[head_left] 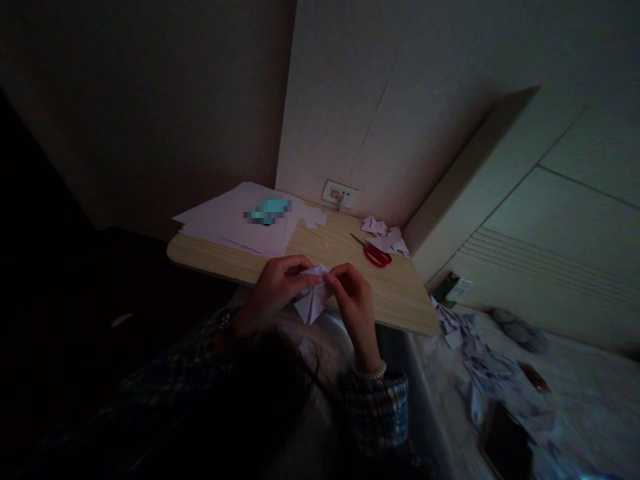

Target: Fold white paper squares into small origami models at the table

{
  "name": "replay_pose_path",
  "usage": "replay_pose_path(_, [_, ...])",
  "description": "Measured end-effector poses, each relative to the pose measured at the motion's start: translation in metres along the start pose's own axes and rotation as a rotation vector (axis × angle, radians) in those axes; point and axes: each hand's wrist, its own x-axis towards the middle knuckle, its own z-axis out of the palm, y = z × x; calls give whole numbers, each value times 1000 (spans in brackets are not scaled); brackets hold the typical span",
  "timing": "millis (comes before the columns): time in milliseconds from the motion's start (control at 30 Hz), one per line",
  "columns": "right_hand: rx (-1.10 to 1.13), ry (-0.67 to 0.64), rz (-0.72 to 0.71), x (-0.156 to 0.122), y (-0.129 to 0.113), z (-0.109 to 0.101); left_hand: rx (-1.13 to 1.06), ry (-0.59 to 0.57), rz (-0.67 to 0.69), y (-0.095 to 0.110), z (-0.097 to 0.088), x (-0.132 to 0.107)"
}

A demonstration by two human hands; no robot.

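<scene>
A folded piece of white paper (pixel 313 303) with pointed lower corners is held between my two hands, just in front of the table's near edge. My left hand (pixel 280 287) pinches its left side and upper edge between thumb and fingers. On the other side, my right hand (pixel 353 297) grips the upper right corner with thumb and forefinger. Red-handled scissors (pixel 377 256) lie on the table to the right, blades pointing up and left. Beside them is a small pile of folded white papers (pixel 385 237).
The wooden table (pixel 400 300) stands against the wall. White sheets (pixel 225 217) cover its left part, with a blurred-out bluish object (pixel 270 210) on top. A wall socket (pixel 340 193) sits behind. On the bed (pixel 590 400) at right lie many paper pieces (pixel 495 367) and a dark flat object (pixel 507 443).
</scene>
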Motion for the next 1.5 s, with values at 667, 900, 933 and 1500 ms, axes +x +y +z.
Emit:
replay_pose_path(667, [-78, -23, 41, 0, -3, -2, 257, 97, 268, 7, -2, -5])
replay_pose_path(900, [205, 21, 171, 1, 2, 2, 9, 170, 177, 9, 4, -6])
replay_pose_path(933, [197, 35, 170, 1, 2, 2, -23, 163, 139, 9, 4, -5])
replay_pose_path(1500, [99, 34, 147, 1, 0, -1, 9, 6, 19, -1, 0, 1])
